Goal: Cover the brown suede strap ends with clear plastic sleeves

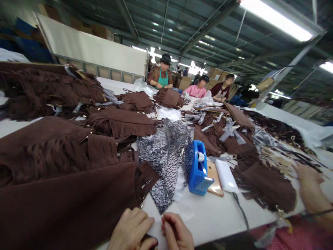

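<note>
My left hand (131, 229) is at the bottom of the head view, its fingers curled in. Something small and dark shows beneath its thumb, too little of it to name. Close to its right, my right hand (177, 232) is also curled, thumb against the fingers; anything inside is hidden. A large brown suede-like bag (70, 205) lies just left of my hands. The tip of a crumpled black-and-white patterned sheet (166, 152) points towards the gap between them.
A blue tape dispenser (197, 173), a gold phone (214, 178) and a white power bank (227, 175) with a cable stand right of centre. Brown fringed bags (122, 121) pile up on both sides. Another person's hand (309, 175) rests at right; several people work at the far end.
</note>
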### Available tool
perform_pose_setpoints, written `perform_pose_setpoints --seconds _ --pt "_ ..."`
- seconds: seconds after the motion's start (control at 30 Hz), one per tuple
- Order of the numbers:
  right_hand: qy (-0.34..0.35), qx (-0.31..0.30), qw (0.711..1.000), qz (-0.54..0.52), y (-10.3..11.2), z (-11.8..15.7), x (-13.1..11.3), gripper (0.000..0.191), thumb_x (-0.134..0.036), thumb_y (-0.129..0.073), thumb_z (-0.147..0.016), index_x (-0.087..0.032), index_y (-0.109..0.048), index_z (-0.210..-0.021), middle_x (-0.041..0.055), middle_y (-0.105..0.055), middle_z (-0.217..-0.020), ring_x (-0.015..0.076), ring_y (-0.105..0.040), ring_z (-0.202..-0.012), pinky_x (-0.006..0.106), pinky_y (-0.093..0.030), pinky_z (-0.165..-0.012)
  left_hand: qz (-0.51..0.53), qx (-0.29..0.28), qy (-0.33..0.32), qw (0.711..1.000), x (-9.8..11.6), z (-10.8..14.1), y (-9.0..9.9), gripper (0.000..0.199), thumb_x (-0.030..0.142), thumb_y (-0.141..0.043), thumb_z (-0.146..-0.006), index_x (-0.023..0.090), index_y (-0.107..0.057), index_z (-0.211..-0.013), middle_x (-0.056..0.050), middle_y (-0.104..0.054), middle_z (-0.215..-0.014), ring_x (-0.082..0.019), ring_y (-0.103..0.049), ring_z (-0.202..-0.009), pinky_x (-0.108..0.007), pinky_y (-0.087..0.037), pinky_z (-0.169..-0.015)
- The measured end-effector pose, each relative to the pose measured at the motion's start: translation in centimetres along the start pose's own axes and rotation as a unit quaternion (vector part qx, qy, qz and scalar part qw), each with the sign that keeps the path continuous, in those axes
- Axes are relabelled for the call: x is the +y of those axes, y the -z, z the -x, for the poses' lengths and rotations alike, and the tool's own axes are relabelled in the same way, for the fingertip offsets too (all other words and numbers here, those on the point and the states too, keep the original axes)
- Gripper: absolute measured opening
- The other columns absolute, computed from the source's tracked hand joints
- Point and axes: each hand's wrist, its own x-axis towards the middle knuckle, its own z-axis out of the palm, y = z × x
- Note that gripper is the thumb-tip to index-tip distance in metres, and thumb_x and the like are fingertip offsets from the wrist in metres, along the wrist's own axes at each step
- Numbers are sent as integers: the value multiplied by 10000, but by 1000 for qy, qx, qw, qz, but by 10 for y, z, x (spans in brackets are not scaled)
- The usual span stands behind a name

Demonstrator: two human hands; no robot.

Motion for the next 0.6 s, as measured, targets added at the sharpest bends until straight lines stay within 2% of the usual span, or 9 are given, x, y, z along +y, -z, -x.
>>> perform_pose_setpoints --seconds 0.13,0.23,0.3,0.4,0.6 --pt "30 -9 999 3 13 6 -8 173 -334 -506 -840 -218 -621 -895 33 -629 -776 141 -590 -704 200 -473 -647 94 -98 30 990 -3 4 11 274 276 -682 -690 210 -530 -908 11 -598 -814 -159 -505 -724 -275 -333 -630" --pt "85 5 996 32 17 15 -7 121 -236 -510 -839 -215 -619 -890 45 -634 -782 150 -596 -726 217 -481 -665 122 -138 37 982 -6 8 12 139 218 -622 -750 228 -546 -866 14 -591 -855 -154 -499 -768 -282 -318 -651" --pt "130 19 990 53 17 21 -3 126 -172 -515 -823 -219 -615 -884 50 -633 -769 156 -599 -708 231 -489 -655 119 -136 27 983 -7 9 10 4 232 -554 -807 231 -558 -807 20 -588 -825 -144 -496 -749 -285 -301 -635" --pt "181 21 979 91 14 27 3 199 -95 -514 -787 -231 -613 -893 46 -623 -768 152 -599 -698 226 -493 -642 103 -111 3 989 -7 9 7 102 284 -514 -837 227 -566 -771 22 -587 -786 -132 -492 -710 -283 -289 -610" --pt "223 -61 955 187 21 20 5 260 -70 -491 -765 -223 -610 -938 60 -624 -818 153 -621 -733 202 -514 -672 73 -79 0 994 -6 9 2 178 258 -467 -864 214 -561 -719 19 -584 -742 -127 -481 -672 -294 -273 -598"
